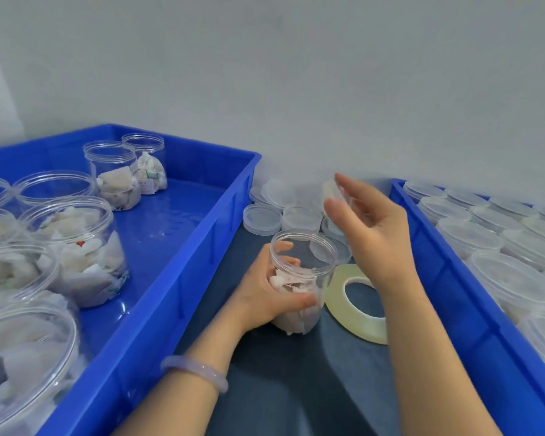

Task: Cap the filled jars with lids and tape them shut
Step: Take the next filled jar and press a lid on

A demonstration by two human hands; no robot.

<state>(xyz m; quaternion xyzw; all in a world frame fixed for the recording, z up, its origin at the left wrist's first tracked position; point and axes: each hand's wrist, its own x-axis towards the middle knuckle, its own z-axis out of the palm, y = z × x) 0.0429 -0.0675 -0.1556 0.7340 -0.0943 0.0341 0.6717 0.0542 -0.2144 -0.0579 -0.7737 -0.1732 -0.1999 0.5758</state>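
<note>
The left hand (274, 294) is gripping a clear jar (312, 272), fingers and thumb curled round its lower half. The jar is standing upright and uncapped on the dark bench (296, 372), in the gap between two blue trays, partly filled with pale pieces. The right hand (375, 234) is hovering above and to the right of the jar's mouth, pinching a clear lid (331, 191) between thumb and forefinger, with the other fingers spread loosely. The lid is blurred, but it looks tilted up on edge rather than lying flat.

The coming move is probably turning on this: the jar's mouth is facing straight up, lying below and to the left of the lid, so the lid needs levelling and bringing down and leftward onto the rim while the left hand is steadying the jar.

A roll of tape (337, 297) is lying flat on the bench just right of the jar, under the right wrist and nearer that hand. Loose lids (261, 217) are lying beyond the jar. The left tray (183, 278) is holding open filled jars (85, 247); the right tray (453, 294) is holding capped ones (469, 234).
</note>
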